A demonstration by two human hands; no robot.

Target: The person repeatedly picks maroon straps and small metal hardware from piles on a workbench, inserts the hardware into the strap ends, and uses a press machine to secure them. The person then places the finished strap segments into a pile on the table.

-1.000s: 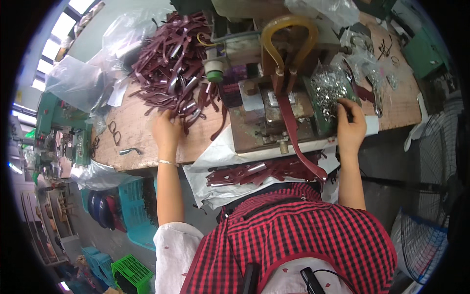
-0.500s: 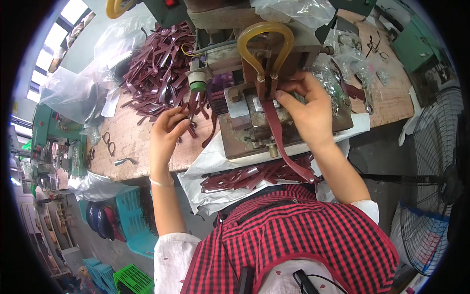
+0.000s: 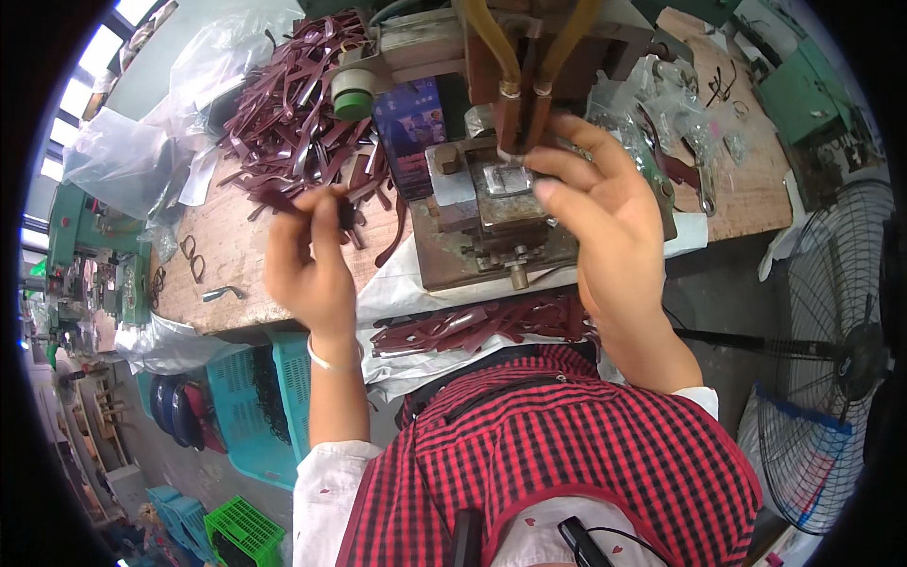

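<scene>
Cluttered bench (image 3: pixel 227 255): left hand (image 3: pixel 307 269) pinches a maroon strap (image 3: pixel 283 201); right hand (image 3: pixel 605 222), fingers spread, steadies the press die (image 3: pixel 505 180). Best seat the strap squarely, fingers clear.

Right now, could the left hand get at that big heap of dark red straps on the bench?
Probably yes. The left hand is raised at the near edge of the heap of dark red straps, fingers already pinching one strap. Nothing stands between hand and heap; the metal press sits off to the right.
</scene>
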